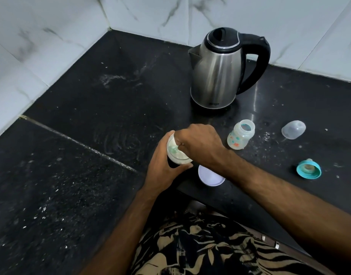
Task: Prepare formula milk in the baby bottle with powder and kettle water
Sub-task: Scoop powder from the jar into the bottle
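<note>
My left hand (162,167) is wrapped around an open powder jar (177,153) near the counter's front edge. Fingers of my right hand (198,145) reach into the jar's mouth and pinch a green scoop (173,149) lying in the white powder. The jar's white lid (211,178) lies flat just below my right wrist. An open baby bottle (241,134) with printed figures stands to the right of my hands. Behind it stands a steel kettle (220,70) with a black handle and its lid down.
The bottle's clear cap (293,129) lies on its side at the right. A teal collar with the teat (308,168) rests nearer the front edge. The black stone counter (91,116) is dusted with powder and meets marble-tiled walls (41,46) at the back corner.
</note>
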